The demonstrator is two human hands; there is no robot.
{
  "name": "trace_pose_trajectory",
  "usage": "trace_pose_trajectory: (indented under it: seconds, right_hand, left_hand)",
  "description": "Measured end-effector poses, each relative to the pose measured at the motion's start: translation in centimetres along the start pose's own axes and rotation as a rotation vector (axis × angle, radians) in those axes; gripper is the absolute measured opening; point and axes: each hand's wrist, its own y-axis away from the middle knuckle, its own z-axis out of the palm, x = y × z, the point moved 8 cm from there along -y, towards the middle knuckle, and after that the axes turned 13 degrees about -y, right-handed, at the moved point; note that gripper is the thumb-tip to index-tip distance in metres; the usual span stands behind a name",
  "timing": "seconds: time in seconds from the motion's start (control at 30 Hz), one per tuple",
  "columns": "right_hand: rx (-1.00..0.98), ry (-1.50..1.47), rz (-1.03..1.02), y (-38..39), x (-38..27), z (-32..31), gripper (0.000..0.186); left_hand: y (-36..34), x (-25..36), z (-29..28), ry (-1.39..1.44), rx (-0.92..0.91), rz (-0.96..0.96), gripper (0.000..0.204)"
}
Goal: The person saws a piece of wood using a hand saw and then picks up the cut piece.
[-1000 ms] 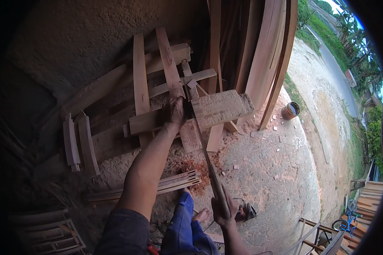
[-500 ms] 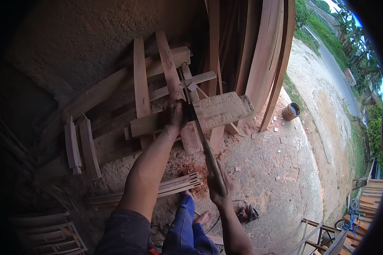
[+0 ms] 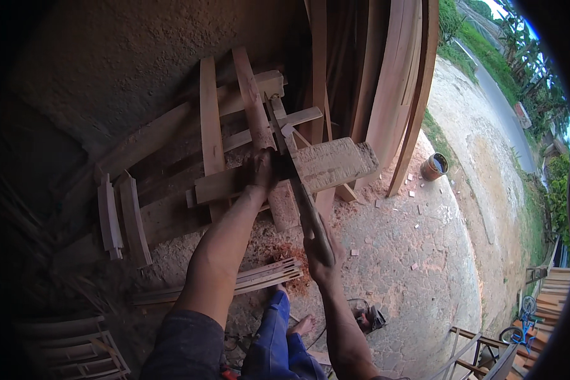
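Observation:
My right hand point(image 3: 325, 256) is wrapped round the handle end of a long, narrow handsaw point(image 3: 296, 168), seen nearly edge-on. Its dark blade runs away from me, across a thick wooden block point(image 3: 335, 166) with a rough top and just beside my left hand. That left hand point(image 3: 263, 170) is in shadow and grips the wood left of the blade, where a pale beam point(image 3: 218, 185) meets a long upright-lying plank point(image 3: 253, 101). Its fingertips are partly hidden. Another plank point(image 3: 210, 120) leans across the stacked timber.
Tall boards point(image 3: 389, 95) lean at the back right. Slotted wooden strips point(image 3: 269, 275) lie by my feet, among sawdust and small offcuts. A bucket point(image 3: 434, 166) stands at the concrete's edge. Near my right foot sits a dark power tool point(image 3: 368, 316). Two short pieces point(image 3: 133, 218) rest at left.
My right hand has pushed the handsaw forward, away from me, so its blade reaches farther past the block. My left hand stays in nearly the same place.

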Motion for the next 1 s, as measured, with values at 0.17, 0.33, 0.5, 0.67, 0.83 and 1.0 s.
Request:
trace_pose_trajectory:
  seconds: [0.17,0.33,0.5,0.67,0.83,1.0]
  right_hand:
    - [-0.006,0.168,-0.028,8.4,-0.7,-2.2,0.051]
    - [0.030,0.407,0.127,20.3,3.1,-7.1,0.045]
    - [-0.008,0.022,0.016,0.3,1.5,1.3,0.059]
    - [-0.009,0.252,-0.036,13.3,0.5,-3.8,0.052]
    - [0.067,0.418,-0.091,14.7,0.6,-4.2,0.045]
    - [-0.022,0.013,-0.061,-0.3,-0.2,2.2,0.058]
  left_hand:
    - [-0.1,-1.3,-0.8,-0.065,-0.039,-0.051,0.011]
    - [0.2,-0.9,-0.7,0.003,0.133,0.052,0.010]
    - [-0.2,-0.5,0.8,-0.097,-0.092,0.019,0.011]
    - [0.2,-2.3,0.3,-0.134,-0.013,0.018,0.013]
    - [0.4,-1.0,0.4,-0.073,-0.022,0.024,0.018]
    - [-0.3,-0.6,0.3,-0.072,-0.078,0.036,0.013]
